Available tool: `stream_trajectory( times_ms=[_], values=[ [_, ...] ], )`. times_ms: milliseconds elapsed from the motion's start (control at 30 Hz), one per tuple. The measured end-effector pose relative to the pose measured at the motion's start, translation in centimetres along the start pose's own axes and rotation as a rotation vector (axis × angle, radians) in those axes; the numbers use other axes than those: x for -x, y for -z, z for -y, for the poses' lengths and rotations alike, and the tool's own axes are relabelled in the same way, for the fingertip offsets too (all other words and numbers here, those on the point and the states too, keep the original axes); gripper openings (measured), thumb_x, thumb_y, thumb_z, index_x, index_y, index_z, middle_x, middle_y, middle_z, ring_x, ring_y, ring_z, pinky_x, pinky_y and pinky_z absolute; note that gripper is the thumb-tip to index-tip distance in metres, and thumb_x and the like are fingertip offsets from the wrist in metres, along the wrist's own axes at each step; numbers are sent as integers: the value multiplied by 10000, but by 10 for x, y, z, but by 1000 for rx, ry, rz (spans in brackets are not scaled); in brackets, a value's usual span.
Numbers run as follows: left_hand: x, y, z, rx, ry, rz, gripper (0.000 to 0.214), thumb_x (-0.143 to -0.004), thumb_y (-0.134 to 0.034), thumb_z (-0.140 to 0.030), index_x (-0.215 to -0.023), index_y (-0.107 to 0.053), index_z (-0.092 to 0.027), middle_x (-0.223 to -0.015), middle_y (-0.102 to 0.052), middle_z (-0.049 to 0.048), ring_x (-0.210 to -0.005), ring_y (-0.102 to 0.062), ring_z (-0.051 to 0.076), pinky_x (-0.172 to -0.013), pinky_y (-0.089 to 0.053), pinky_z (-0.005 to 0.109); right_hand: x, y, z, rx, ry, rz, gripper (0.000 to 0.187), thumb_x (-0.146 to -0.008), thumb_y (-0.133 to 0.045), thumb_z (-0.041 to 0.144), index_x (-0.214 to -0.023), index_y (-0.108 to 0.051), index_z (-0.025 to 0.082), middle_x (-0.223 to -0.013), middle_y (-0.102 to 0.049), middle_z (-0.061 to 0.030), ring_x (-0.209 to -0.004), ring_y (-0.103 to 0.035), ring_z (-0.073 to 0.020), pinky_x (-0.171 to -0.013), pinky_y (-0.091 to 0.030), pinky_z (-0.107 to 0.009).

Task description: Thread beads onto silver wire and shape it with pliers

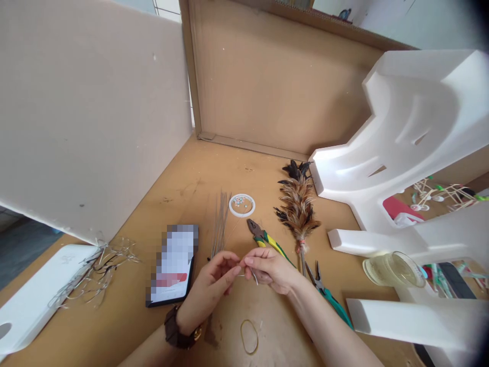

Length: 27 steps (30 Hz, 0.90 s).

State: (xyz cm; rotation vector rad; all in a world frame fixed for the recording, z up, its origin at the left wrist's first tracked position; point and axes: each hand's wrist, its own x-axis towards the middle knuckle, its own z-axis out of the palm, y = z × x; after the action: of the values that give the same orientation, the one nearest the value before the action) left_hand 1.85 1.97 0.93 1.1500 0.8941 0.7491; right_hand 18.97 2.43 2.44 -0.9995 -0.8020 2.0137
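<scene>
Both hands meet over the middle of the brown table, fingertips pinched close together. A thin wire point(255, 278) shows at the fingers of my right hand point(269, 267), its bent pale end hanging below them. My left hand point(216, 275), with a dark band on the wrist, pinches at the same spot; the wire seems to run between the two hands. Just beyond lie a bundle of straight thin wires point(219, 224) and a small white-rimmed dish point(242, 205) of tiny beads. Pliers with yellow-green handles point(267, 239) lie partly behind my right hand.
A phone point(171, 265) lies left. Further left are tangled wires point(95, 278) and a white board point(42, 295). Right are a bunch of brown feathers point(300, 204), green-handled pliers point(328, 295), a glass jar point(393, 267) and a white plastic stand point(412, 122). A rubber band point(249, 337) lies in front.
</scene>
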Motion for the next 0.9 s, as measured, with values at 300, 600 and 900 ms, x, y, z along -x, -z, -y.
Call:
stream_trajectory(
  times_ms=[300, 600, 900],
  values=[
    [3, -4, 1, -12, -54, -44, 204, -774, -579, -326, -910, -576, -174, -730, -580, 8, -545, -469, 87, -475, -376, 193, -4, 3, -18, -66, -86, 63, 210, -698, -682, 296, -671, -574, 118, -536, -657, -23, -261, -263, 5, -289, -85, -166],
    [1, 3, 4, -3, -39, 84, 202, -806, -527, -350, -870, -537, -158, -645, -539, -14, -478, -435, 69, -460, -365, 194, -1, 1, -19, -87, -174, 86, 251, -655, -713, 313, -672, -542, 130, -470, -621, 11, -240, -274, 1, -272, -98, -160],
    [6, 2, -2, -333, -208, 34, 158, -862, -415, -305, -774, -464, -182, -690, -451, -10, -607, -418, 117, -564, -366, 228, 6, -8, -19, -32, -128, -5, 200, -666, -685, 291, -677, -561, 135, -418, -581, 39, -238, -240, 3, -281, -61, -170]
  ],
)
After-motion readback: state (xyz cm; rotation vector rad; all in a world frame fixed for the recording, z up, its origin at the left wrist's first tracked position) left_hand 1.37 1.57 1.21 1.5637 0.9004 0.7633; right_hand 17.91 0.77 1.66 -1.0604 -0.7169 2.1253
